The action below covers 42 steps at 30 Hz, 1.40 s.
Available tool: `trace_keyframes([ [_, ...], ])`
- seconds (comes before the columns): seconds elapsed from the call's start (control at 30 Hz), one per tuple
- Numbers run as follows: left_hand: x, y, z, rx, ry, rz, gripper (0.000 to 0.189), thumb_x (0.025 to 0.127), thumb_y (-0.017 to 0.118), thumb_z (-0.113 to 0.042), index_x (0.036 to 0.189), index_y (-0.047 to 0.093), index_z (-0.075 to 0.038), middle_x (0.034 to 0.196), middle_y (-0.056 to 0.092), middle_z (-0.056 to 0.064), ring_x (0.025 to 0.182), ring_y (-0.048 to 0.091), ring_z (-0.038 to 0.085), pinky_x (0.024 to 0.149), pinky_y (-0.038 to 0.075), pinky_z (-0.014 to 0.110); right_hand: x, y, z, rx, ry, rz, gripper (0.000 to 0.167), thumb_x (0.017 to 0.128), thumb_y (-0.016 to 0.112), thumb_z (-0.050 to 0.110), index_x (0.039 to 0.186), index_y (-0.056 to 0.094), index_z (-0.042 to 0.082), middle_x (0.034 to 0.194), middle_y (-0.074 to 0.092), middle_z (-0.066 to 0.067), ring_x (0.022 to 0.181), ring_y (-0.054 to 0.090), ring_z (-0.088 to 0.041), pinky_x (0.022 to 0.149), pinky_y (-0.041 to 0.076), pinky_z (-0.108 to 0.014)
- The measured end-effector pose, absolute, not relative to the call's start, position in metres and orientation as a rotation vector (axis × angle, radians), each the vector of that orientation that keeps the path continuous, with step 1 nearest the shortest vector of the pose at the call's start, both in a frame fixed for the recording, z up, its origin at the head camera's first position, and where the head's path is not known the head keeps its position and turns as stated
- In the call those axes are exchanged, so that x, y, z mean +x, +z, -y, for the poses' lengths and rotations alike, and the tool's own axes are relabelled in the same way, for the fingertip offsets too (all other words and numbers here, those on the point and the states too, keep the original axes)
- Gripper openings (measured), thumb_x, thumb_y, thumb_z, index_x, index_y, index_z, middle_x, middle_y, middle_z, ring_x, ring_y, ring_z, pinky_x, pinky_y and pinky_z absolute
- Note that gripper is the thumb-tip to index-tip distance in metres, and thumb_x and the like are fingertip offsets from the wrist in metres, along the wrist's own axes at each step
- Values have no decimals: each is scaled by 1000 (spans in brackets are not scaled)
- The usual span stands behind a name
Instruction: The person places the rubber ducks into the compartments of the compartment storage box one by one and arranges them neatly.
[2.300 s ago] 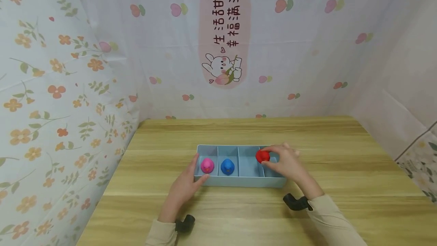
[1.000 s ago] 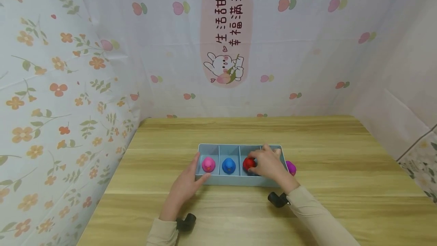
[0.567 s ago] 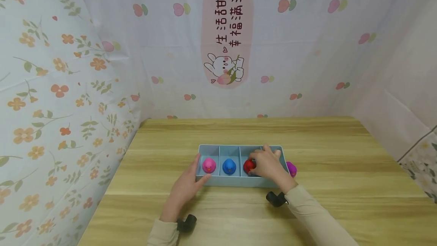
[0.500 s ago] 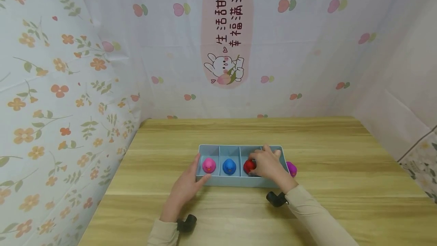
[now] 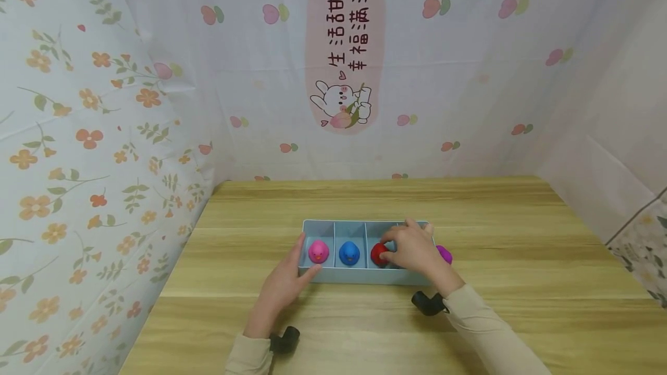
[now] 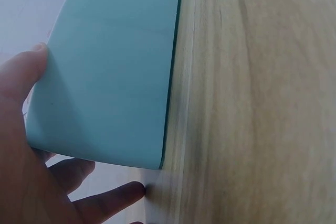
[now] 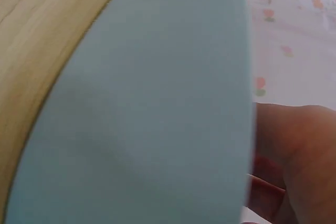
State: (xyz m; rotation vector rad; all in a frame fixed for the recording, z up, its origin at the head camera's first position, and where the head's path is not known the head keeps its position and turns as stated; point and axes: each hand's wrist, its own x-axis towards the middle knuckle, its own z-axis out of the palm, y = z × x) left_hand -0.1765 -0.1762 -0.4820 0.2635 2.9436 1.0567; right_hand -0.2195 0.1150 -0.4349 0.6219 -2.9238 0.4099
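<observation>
A light blue divided box [image 5: 365,275] sits on the table, its compartments in a row. A pink rubber duck [image 5: 318,252] occupies the leftmost compartment and a blue rubber duck [image 5: 349,253] the one beside it. My left hand [image 5: 283,278] holds the box's left end, thumb at the front rim and fingers round the side. My right hand [image 5: 417,250] is over the third compartment, thumb and fingertips loosened at a red rubber duck [image 5: 377,254] that sits there. The hand partly covers this duck and the rightmost compartment. In the right wrist view, the box wall hides the duck.
A purple rubber duck [image 5: 444,254] lies on the wooden table [image 5: 333,323] just past the box's right end, partly behind my right hand. A patterned cloth [image 5: 250,74] hangs behind the table and along its sides.
My right hand carried the red duck leftward into the third compartment. Over the last half second it has risen slightly and shifted right, while the duck stayed. My left hand kept its place.
</observation>
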Motion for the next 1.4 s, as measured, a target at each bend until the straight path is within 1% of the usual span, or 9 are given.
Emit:
trace_keyframes([
  [0.13, -177, -484, 177, 267, 1046, -2948, 81, 92, 57, -47, 154, 17, -14, 152, 34, 17, 136, 39, 37, 110, 34, 54, -220, -429, -118, 618, 450, 2910, 24, 72, 83, 33, 91, 77, 21, 95, 72, 6, 82, 43, -17, 67, 17, -42],
  [0.27, -178, -483, 177, 270, 1048, -2944, 81, 92, 57, -48, 154, 16, -14, 153, 34, 16, 137, 38, 37, 110, 34, 53, -220, -426, -123, 614, 487, 2899, 22, 73, 82, 30, 91, 77, 20, 93, 73, 5, 77, 40, -16, 67, 16, -43],
  [0.53, -177, -482, 176, 261, 1058, -2943, 81, 92, 58, -47, 154, 18, -14, 153, 34, 16, 137, 38, 37, 110, 33, 53, -220, -421, -137, 576, 555, 2817, 17, 73, 82, 25, 89, 77, 20, 89, 73, 4, 73, 38, -16, 66, 14, -43],
  [0.77, -177, -483, 177, 259, 1053, -2939, 81, 92, 58, -47, 154, 17, -14, 152, 34, 17, 137, 38, 37, 110, 33, 54, -219, -419, -156, 506, 603, 2807, 18, 74, 82, 27, 90, 77, 22, 97, 74, 0, 75, 39, -18, 66, 12, -43],
  [1.07, -177, -483, 177, 259, 1047, -2946, 81, 92, 58, -46, 154, 18, -14, 152, 35, 16, 137, 38, 37, 110, 34, 53, -216, -420, -185, 406, 647, 2830, 14, 78, 78, 23, 90, 76, 17, 101, 73, -10, 78, 42, -21, 65, 13, -45],
  [1.27, -176, -481, 176, 248, 1057, -2934, 81, 92, 57, -47, 154, 18, -13, 152, 35, 18, 137, 38, 38, 110, 33, 53, -215, -421, -201, 363, 677, 2835, 13, 79, 76, 22, 89, 75, 15, 101, 73, -11, 87, 46, -26, 67, 14, -47],
  [1.4, -176, -480, 175, 249, 1058, -2927, 81, 92, 57, -47, 153, 18, -12, 152, 35, 18, 136, 38, 38, 110, 33, 54, -216, -425, -210, 329, 681, 2856, 13, 79, 76, 24, 89, 75, 15, 101, 72, -13, 86, 46, -27, 69, 15, -51],
])
